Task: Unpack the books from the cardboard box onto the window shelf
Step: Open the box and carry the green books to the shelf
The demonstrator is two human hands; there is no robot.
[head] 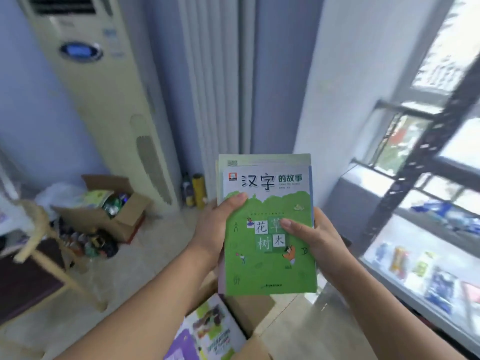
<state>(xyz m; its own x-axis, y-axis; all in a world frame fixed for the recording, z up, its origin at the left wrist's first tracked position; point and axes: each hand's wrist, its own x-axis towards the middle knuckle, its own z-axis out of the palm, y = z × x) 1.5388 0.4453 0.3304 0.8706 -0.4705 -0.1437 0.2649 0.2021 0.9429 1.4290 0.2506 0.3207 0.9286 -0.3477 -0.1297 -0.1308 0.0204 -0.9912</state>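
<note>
A small stack of books point(267, 258) is held up at mid-frame, its top cover green and white with Chinese characters. My left hand point(217, 229) grips the stack's left edge, thumb on the cover. My right hand point(315, 240) grips the right edge, thumb lying across the cover's middle. Below the stack stands the open cardboard box point(255, 313), with more colourful books point(207, 331) lying in it. The window shelf point(405, 258) runs along the right, with several books point(439, 287) lying flat on it.
A tall floor air conditioner point(104, 100) stands at the left. Another open cardboard box point(109, 211) full of items sits on the floor beside it, by a wooden stool point(46, 245). A black metal rack point(415, 162) rises in front of the window.
</note>
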